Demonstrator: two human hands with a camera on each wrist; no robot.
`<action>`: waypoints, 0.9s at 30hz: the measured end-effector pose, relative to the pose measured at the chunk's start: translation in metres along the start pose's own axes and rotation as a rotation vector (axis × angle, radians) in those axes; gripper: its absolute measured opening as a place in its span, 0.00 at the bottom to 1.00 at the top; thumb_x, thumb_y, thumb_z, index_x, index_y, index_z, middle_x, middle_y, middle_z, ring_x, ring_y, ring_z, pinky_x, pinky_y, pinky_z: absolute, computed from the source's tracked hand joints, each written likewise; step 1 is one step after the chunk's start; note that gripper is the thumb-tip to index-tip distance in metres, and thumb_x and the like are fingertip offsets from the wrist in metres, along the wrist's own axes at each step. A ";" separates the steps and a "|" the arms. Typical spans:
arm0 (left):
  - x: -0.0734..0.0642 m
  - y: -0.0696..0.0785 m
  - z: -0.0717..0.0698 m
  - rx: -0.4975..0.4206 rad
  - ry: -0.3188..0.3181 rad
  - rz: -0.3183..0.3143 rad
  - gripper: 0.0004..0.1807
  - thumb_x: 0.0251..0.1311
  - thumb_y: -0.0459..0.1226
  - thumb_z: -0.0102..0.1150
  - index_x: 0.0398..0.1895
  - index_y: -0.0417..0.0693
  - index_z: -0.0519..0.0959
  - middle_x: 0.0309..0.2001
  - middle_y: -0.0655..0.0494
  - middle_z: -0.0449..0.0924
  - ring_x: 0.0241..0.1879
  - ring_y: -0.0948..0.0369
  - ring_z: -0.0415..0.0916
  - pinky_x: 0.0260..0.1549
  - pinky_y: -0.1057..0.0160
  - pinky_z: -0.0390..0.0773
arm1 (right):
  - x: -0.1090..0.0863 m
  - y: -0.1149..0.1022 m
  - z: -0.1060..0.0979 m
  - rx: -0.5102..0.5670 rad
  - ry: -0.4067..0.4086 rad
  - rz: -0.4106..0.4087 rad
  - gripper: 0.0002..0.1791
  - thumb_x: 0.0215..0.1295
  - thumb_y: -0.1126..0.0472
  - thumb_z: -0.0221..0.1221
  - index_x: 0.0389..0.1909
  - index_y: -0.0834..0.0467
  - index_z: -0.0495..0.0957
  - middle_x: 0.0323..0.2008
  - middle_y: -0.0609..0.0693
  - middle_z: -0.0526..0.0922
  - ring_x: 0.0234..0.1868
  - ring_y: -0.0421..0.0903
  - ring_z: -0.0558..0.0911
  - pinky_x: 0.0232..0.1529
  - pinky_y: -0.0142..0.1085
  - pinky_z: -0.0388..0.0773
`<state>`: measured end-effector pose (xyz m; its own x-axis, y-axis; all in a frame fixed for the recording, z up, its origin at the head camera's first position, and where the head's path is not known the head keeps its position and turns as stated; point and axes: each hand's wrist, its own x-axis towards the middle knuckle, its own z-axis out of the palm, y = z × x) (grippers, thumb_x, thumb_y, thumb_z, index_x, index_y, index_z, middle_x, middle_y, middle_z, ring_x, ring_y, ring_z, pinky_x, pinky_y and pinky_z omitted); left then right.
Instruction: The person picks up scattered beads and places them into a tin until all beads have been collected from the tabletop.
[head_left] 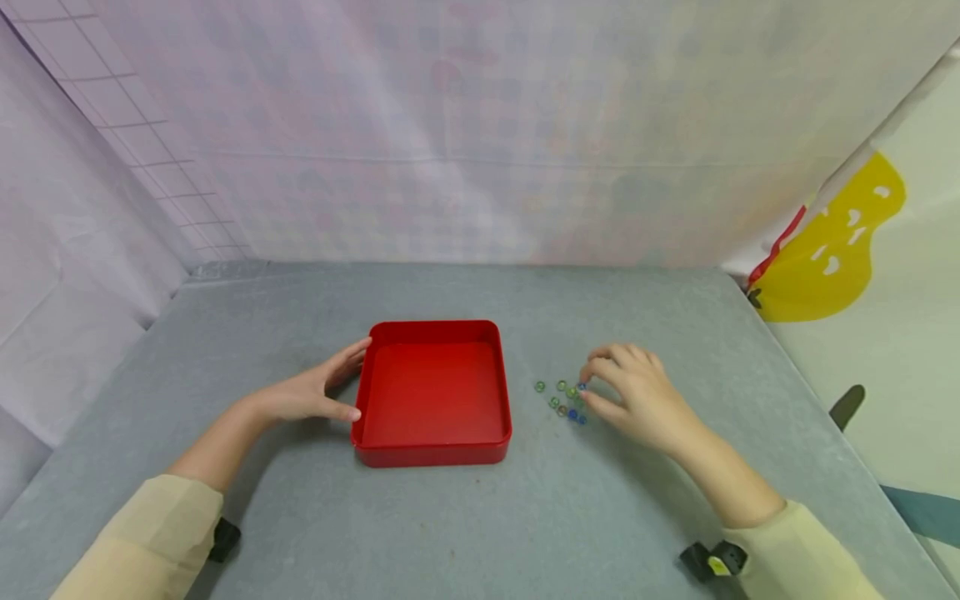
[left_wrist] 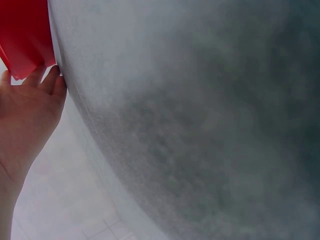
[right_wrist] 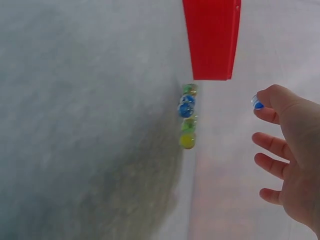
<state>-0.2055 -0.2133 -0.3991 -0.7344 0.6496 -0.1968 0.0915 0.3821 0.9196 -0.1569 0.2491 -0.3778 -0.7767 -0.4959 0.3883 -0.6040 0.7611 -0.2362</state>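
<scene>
A square red tray (head_left: 435,398) sits on the grey table, its floor bare. My left hand (head_left: 309,395) rests against the tray's left wall, thumb and fingers spread along it; the left wrist view shows those fingertips at the red wall (left_wrist: 29,45). Right of the tray, my right hand (head_left: 637,398) pinches a blue-and-white glass marble (right_wrist: 257,103) between thumb and index finger, lifted above the others. Below it, several loose marbles lie in a cluster, among them a green one (head_left: 540,387) and a dark blue one (head_left: 573,414).
The grey tabletop (head_left: 450,533) runs back to a pale patterned curtain (head_left: 450,167). More white cloth hangs on the left, and on the right a sheet bears a yellow printed shape (head_left: 832,258). Dark wrist devices (head_left: 712,562) sit at the sleeves.
</scene>
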 end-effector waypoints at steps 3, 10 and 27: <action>0.000 0.001 0.000 -0.005 0.000 -0.002 0.54 0.56 0.38 0.66 0.77 0.50 0.37 0.75 0.43 0.36 0.72 0.43 0.34 0.62 0.35 0.48 | 0.004 -0.003 -0.001 -0.007 0.001 -0.004 0.08 0.57 0.59 0.67 0.35 0.49 0.77 0.46 0.54 0.78 0.51 0.58 0.72 0.54 0.59 0.59; -0.001 0.000 0.000 -0.002 -0.001 -0.007 0.55 0.56 0.38 0.66 0.77 0.51 0.37 0.75 0.43 0.36 0.72 0.43 0.34 0.62 0.36 0.48 | 0.013 -0.010 -0.004 -0.006 -0.009 0.011 0.07 0.59 0.57 0.66 0.35 0.49 0.78 0.48 0.55 0.78 0.53 0.59 0.71 0.55 0.60 0.58; 0.000 0.001 0.001 -0.007 0.009 -0.021 0.55 0.55 0.38 0.67 0.77 0.53 0.38 0.76 0.46 0.37 0.73 0.46 0.35 0.63 0.37 0.50 | 0.034 -0.031 0.000 0.052 0.017 0.000 0.07 0.59 0.55 0.66 0.35 0.50 0.79 0.49 0.54 0.76 0.53 0.57 0.69 0.57 0.58 0.56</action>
<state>-0.2052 -0.2125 -0.3988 -0.7424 0.6353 -0.2125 0.0717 0.3908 0.9177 -0.1641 0.2085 -0.3573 -0.7736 -0.4883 0.4038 -0.6130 0.7383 -0.2815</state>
